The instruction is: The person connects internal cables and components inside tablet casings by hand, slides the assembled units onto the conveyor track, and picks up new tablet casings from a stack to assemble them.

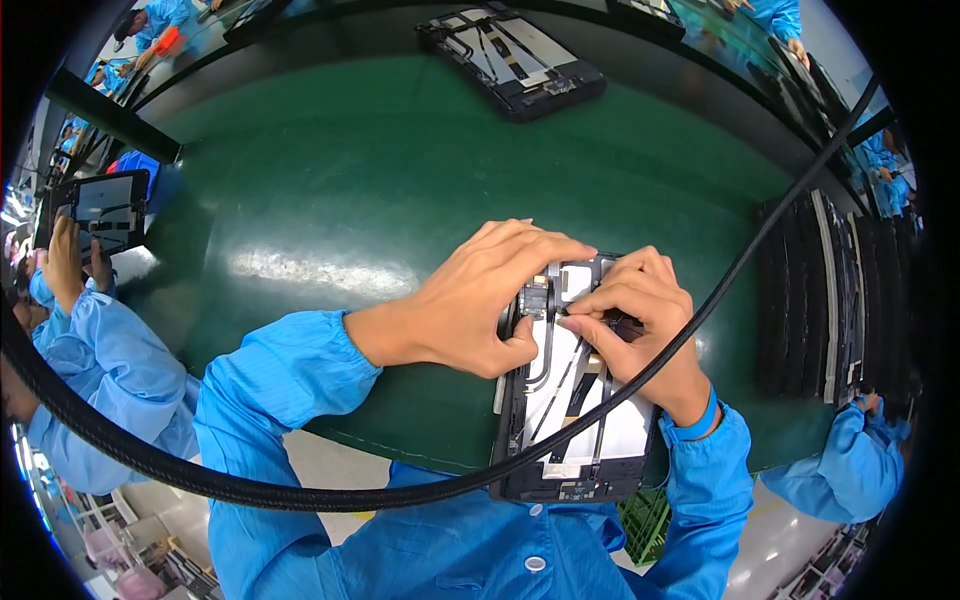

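An opened tablet (620,440) lies at the near edge of the green table, its silver inner plates, ribbon cables and small circuit boards exposed. My left hand (470,295) reaches across its upper left part, the fingers along the top edge and the thumb bent in at the left side, holding it. Over the upper right part, my right hand (640,320) is closed, with thumb and forefinger pinched close to the cables. Whatever sits between those fingertips is too small to make out. A blue band (697,425) circles my right wrist.
Another opened tablet (520,65) rests at the table's far side. Dark panels (800,300) stand in a row on the right. A thick black cable (400,495) arches across the foreground. At the left, a co-worker (110,350) handles a tablet (105,210). A green crate (645,525) shows below.
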`<state>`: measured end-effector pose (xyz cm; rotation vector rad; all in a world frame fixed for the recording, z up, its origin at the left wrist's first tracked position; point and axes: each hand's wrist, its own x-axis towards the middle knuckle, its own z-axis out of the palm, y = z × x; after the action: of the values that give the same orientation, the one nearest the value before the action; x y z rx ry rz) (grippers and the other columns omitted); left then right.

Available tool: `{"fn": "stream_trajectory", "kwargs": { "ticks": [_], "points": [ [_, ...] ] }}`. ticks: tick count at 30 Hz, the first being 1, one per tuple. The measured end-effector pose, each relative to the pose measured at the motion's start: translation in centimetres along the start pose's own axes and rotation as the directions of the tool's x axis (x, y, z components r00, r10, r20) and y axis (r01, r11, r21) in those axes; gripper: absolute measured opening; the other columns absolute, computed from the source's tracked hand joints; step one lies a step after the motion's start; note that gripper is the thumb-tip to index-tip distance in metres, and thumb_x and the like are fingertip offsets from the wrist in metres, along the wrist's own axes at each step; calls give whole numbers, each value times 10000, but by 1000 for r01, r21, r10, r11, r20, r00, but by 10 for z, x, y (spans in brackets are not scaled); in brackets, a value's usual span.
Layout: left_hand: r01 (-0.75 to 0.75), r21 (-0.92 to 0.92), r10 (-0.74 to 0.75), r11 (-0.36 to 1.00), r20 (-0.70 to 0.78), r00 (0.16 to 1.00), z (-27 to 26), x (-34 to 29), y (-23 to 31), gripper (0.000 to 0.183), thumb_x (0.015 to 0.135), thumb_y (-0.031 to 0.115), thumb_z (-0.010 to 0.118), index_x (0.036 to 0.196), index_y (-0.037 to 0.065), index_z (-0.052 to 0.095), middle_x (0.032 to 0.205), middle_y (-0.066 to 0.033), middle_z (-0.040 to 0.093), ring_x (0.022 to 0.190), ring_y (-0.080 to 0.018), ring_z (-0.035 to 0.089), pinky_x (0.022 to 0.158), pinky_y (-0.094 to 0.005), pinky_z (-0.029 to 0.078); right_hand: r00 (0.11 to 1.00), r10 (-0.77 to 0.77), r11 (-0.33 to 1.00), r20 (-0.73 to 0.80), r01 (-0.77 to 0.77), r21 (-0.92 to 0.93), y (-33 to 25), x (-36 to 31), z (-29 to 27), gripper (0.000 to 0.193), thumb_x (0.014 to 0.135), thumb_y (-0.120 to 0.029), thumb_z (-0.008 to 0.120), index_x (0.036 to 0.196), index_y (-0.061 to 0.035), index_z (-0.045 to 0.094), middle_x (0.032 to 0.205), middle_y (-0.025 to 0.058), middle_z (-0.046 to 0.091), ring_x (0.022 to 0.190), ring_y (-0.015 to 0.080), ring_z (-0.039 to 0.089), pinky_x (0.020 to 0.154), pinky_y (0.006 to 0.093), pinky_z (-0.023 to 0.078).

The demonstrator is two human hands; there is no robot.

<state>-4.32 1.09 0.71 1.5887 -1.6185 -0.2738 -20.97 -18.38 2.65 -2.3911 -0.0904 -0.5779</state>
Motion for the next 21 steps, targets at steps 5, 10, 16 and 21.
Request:
{"fn": "stream_trajectory", "kwargs": {
  "ticks": [5, 10, 16, 21],
  "points": [
    [-5, 2, 5, 1000, 2, 1000, 1, 0, 0, 847, 696, 41, 689, 1532, 30, 560, 1503, -184, 638, 1405, -420, 599, 1278, -623, 381, 997, 14, 997, 82, -21, 77, -2, 1, -10, 178, 747, -111, 946, 888, -112, 838, 809, 14, 740, 899, 250, 655, 847, 397, 457],
    [-10, -1, 10, 1000, -5, 1000, 2, 0, 1, 848, 692, 38, 672, 1533, 26, 561, 1531, -187, 630, 1428, -411, 593, 1286, -632, 373, 998, 24, 994, 55, -29, 106, -1, 0, -6, 164, 748, -54, 903, 883, -116, 834, 820, 22, 741, 870, 253, 658, 831, 393, 460],
    [-16, -2, 16, 1000, -2, 1000, 2, 2, 2, 843, 680, 24, 631, 1522, 21, 580, 1550, -193, 630, 1436, -418, 595, 1280, -649, 375, 995, 92, 990, -34, -88, 108, -6, -2, 1, 156, 754, -64, 891, 888, -117, 833, 806, 36, 740, 837, 258, 663, 809, 391, 459],
    [-51, 19, 52, 999, -30, 998, 9, 6, -1, 840, 675, 29, 627, 1514, 25, 587, 1543, -217, 640, 1417, -431, 616, 1266, -650, 395, 988, 154, 980, 21, -155, 127, 1, -7, -5, 131, 780, -76, 886, 898, -108, 839, 775, 35, 739, 807, 221, 665, 802, 378, 459]
  ]
}}
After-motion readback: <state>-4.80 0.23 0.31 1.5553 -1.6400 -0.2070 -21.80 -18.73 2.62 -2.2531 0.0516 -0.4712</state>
